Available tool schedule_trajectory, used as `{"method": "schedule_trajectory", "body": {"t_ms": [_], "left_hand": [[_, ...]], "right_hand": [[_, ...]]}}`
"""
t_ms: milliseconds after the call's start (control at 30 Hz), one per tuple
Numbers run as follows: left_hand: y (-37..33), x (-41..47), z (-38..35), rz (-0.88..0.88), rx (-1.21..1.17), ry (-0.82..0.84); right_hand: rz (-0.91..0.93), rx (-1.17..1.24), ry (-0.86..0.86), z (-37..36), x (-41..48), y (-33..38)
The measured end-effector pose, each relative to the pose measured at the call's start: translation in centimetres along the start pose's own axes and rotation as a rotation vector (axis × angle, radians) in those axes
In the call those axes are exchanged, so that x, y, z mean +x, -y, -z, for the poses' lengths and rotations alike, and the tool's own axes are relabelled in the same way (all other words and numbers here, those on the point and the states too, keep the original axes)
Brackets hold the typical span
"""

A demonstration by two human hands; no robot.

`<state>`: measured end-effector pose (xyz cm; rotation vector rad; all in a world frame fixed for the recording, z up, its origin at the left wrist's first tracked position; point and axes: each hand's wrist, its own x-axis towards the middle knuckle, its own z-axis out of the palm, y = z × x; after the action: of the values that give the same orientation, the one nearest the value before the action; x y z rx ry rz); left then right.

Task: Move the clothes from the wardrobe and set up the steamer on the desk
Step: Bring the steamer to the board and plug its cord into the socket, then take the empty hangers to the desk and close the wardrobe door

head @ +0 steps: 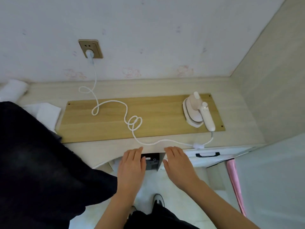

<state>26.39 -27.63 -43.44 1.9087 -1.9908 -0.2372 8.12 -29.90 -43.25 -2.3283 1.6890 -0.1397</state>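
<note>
Two flat hands, left point(131, 167) and right point(179, 166), fingers together, empty; one steamer point(197, 111), one plugged cord point(125, 111).

Nothing readable is showing anywhere; the small pale label on the dark box point(151, 161) between the two hands is staying too blurred to read.
</note>
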Motion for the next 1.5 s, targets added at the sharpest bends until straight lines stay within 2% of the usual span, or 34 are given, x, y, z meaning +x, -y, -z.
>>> {"method": "schedule_trajectory", "body": {"t_ms": [300,567,767,967,1200,1500], "left_hand": [[-1.5,-7.1,-0.3,-0.211,0.049,0.096],[-0.6,-15.5,0.4,-0.375,0.069,0.217],[-2.9,-20.0,1.2,-0.499,-0.024,0.292],[-8.2,-22.7,1.4,-0.707,-0.054,0.288],[-16.9,-29.4,-1.3,-0.852,-0.037,0.362],[-30.6,-39.6,-5.8,-0.88,-0.094,0.437]], "right_hand": [[-0.098,-0.068,-0.165,-2.1,-9.8,2.8],[-0.27,-0.097,-0.194,-4.3,-20.2,7.1],[-0.409,-0.088,-0.244,-4.6,-27.9,8.1],[-0.551,-0.088,-0.306,-4.1,-34.9,7.0],[-0.706,-0.069,-0.309,-3.5,-45.6,2.7],[-0.81,-0.04,-0.338,-2.2,-60.0,-6.2]]}}
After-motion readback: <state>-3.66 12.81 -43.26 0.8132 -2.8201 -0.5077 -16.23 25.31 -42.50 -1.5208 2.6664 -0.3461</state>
